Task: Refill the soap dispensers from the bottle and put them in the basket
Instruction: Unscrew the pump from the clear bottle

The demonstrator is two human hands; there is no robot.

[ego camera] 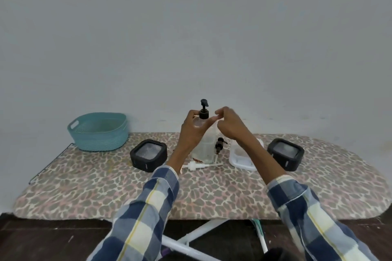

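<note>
Both arms reach forward in checked sleeves, raised above the middle of the far edge; the left hand (191, 131) is closed in a grip, thumb up; the right hand (230, 123) is just beside it, fingers (220, 112) loosely curled, holding nothing.
</note>
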